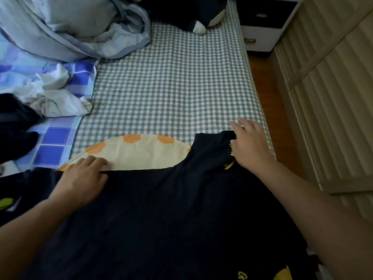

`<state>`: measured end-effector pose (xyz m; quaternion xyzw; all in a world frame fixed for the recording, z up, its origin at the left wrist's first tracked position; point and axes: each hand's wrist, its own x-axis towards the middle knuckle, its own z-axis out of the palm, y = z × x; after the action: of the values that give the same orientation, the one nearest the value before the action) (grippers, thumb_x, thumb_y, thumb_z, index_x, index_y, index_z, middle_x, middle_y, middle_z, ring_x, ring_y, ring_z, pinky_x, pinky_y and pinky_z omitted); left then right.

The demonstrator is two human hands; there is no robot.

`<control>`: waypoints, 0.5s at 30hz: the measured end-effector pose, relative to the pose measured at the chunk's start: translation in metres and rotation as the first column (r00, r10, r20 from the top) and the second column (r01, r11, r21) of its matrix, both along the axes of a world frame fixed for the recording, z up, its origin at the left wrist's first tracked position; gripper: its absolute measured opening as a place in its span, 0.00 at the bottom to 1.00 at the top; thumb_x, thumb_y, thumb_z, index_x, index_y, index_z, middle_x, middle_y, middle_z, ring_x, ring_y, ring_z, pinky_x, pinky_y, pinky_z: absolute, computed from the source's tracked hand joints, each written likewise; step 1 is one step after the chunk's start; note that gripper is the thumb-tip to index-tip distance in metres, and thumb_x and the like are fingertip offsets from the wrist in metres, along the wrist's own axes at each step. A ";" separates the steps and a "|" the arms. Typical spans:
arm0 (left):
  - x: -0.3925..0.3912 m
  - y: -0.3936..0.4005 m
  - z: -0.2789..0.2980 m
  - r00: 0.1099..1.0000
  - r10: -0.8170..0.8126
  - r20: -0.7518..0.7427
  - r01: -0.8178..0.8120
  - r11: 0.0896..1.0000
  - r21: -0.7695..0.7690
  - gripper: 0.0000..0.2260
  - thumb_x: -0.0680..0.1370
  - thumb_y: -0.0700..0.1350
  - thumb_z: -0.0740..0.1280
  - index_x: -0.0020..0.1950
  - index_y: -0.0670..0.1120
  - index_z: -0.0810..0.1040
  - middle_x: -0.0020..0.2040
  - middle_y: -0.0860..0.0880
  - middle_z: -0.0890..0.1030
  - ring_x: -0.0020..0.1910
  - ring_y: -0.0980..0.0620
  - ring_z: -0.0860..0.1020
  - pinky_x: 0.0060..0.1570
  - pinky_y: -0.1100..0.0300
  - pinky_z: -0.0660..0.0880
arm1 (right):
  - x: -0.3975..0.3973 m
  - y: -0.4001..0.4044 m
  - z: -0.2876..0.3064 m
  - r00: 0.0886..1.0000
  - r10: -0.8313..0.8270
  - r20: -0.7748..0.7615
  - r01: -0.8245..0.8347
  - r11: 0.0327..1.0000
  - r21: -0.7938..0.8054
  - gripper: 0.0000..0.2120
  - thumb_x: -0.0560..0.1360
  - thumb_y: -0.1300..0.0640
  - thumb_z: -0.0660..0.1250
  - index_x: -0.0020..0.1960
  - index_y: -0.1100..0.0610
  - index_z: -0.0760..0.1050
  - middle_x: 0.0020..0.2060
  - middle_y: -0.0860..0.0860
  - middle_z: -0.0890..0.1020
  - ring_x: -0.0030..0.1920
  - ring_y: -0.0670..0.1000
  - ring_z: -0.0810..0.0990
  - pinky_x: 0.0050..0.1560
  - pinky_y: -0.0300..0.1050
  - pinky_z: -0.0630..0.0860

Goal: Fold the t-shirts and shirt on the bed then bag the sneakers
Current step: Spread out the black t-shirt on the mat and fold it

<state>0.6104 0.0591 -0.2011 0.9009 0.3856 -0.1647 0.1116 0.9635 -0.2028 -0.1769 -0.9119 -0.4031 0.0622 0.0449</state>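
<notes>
A dark navy t-shirt [161,215] with yellow print lies spread across the near part of the bed. My left hand [82,178] rests flat on its upper left edge, fingers reaching onto a cream pillow. My right hand [250,142] lies on the shirt's sleeve at the right, fingers straight and spread, near the bed's right edge. A crumpled white garment [58,98] sits at the left, with a dark garment [14,122] beside it. No sneakers are in view.
The grey checked sheet [171,87] covers the bed. A cream pillow with orange spots [137,152] lies under the shirt's top edge. A bunched pale blue duvet [70,27] fills the far left. A nightstand [264,23] and a wooden floor [264,81] lie to the right.
</notes>
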 end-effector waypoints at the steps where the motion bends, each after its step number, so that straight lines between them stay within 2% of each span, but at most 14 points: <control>1: -0.020 0.014 0.000 0.996 -0.018 -0.082 0.021 0.999 0.036 0.20 0.79 0.51 0.65 0.71 0.52 0.73 0.67 0.48 0.76 0.67 0.44 0.74 0.66 0.46 0.69 | -0.007 0.011 -0.007 0.992 0.123 0.000 -0.123 0.991 -0.045 0.28 0.81 0.59 0.62 0.80 0.54 0.60 0.79 0.54 0.60 0.78 0.58 0.54 0.78 0.55 0.52; 3: -0.050 0.037 -0.003 0.973 -0.061 -0.221 0.083 0.992 0.093 0.22 0.75 0.50 0.68 0.69 0.52 0.73 0.64 0.49 0.77 0.64 0.45 0.75 0.64 0.47 0.69 | -0.012 0.034 -0.024 0.974 0.213 -0.081 -0.224 0.960 -0.165 0.34 0.79 0.63 0.62 0.82 0.53 0.53 0.81 0.52 0.54 0.80 0.57 0.48 0.79 0.55 0.45; 5: -0.062 0.050 -0.006 0.957 -0.081 -0.279 0.118 0.986 0.119 0.22 0.72 0.50 0.70 0.66 0.52 0.74 0.60 0.50 0.79 0.62 0.47 0.76 0.64 0.49 0.68 | -0.010 0.055 -0.034 0.971 0.151 -0.186 -0.207 0.920 -0.332 0.40 0.78 0.61 0.63 0.83 0.52 0.45 0.82 0.51 0.49 0.81 0.57 0.44 0.80 0.58 0.43; 6: -0.065 0.054 -0.007 0.950 -0.093 -0.298 0.140 0.980 0.139 0.21 0.72 0.50 0.70 0.65 0.53 0.73 0.59 0.52 0.80 0.62 0.48 0.76 0.65 0.50 0.66 | -0.007 0.063 -0.037 0.973 0.093 -0.213 -0.175 0.896 -0.409 0.41 0.77 0.59 0.64 0.83 0.52 0.44 0.82 0.52 0.51 0.81 0.58 0.47 0.80 0.60 0.44; 7: -0.066 0.057 -0.007 0.945 -0.111 -0.309 0.167 0.973 0.161 0.20 0.73 0.51 0.69 0.64 0.54 0.72 0.59 0.52 0.80 0.62 0.50 0.77 0.67 0.51 0.64 | -0.004 0.071 -0.036 0.976 0.054 -0.211 -0.150 0.869 -0.471 0.41 0.77 0.57 0.65 0.83 0.52 0.45 0.80 0.54 0.57 0.79 0.59 0.54 0.79 0.60 0.47; 9: -0.071 0.062 -0.004 0.942 -0.140 -0.305 0.206 0.959 0.196 0.15 0.73 0.50 0.68 0.59 0.53 0.73 0.55 0.53 0.82 0.61 0.50 0.78 0.69 0.52 0.62 | -0.005 0.082 -0.025 0.979 0.038 -0.201 -0.145 0.821 -0.553 0.34 0.77 0.56 0.65 0.80 0.56 0.54 0.67 0.55 0.75 0.66 0.57 0.73 0.77 0.59 0.54; 10: -0.075 0.063 0.000 0.949 -0.154 -0.274 0.218 0.951 0.221 0.12 0.73 0.49 0.68 0.55 0.52 0.74 0.52 0.52 0.82 0.58 0.48 0.80 0.68 0.51 0.63 | -0.006 0.084 -0.020 0.978 0.049 -0.201 -0.156 0.812 -0.562 0.24 0.78 0.58 0.63 0.73 0.57 0.64 0.59 0.54 0.79 0.56 0.54 0.77 0.74 0.57 0.59; 11: -0.080 0.063 0.003 0.956 -0.178 -0.232 0.236 0.938 0.254 0.09 0.72 0.47 0.69 0.52 0.50 0.75 0.48 0.50 0.82 0.54 0.46 0.81 0.65 0.50 0.65 | -0.008 0.083 -0.014 0.980 0.058 -0.193 -0.154 0.832 -0.533 0.11 0.79 0.58 0.61 0.61 0.56 0.71 0.54 0.53 0.81 0.48 0.52 0.77 0.68 0.55 0.65; 12: -0.084 0.062 0.008 0.959 -0.213 -0.187 0.260 0.923 0.283 0.07 0.72 0.45 0.71 0.48 0.48 0.76 0.45 0.48 0.82 0.49 0.44 0.82 0.61 0.48 0.67 | -0.009 0.077 -0.006 0.982 0.079 -0.172 -0.153 0.866 -0.476 0.04 0.81 0.58 0.59 0.51 0.54 0.73 0.50 0.53 0.81 0.43 0.51 0.75 0.59 0.52 0.69; 14: -0.098 0.056 0.022 0.957 -0.279 -0.084 0.290 0.892 0.346 0.05 0.71 0.42 0.71 0.43 0.45 0.76 0.38 0.45 0.80 0.41 0.41 0.82 0.53 0.44 0.68 | -0.018 0.057 0.012 0.987 0.103 -0.125 -0.137 0.942 -0.308 0.10 0.82 0.56 0.58 0.42 0.54 0.71 0.45 0.52 0.79 0.41 0.52 0.74 0.45 0.50 0.68; 15: -0.106 0.051 0.031 0.949 -0.314 -0.033 0.303 0.876 0.375 0.04 0.71 0.41 0.70 0.41 0.45 0.75 0.36 0.44 0.79 0.38 0.41 0.82 0.51 0.44 0.68 | -0.026 0.041 0.023 0.987 0.133 -0.087 -0.147 0.970 -0.193 0.10 0.82 0.57 0.58 0.42 0.55 0.70 0.43 0.51 0.77 0.42 0.53 0.73 0.43 0.49 0.67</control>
<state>0.5039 0.1096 -0.1703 0.9576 0.2599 -0.0903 -0.0850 0.9371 -0.1619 -0.1539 -0.8782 -0.4563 0.1387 -0.0360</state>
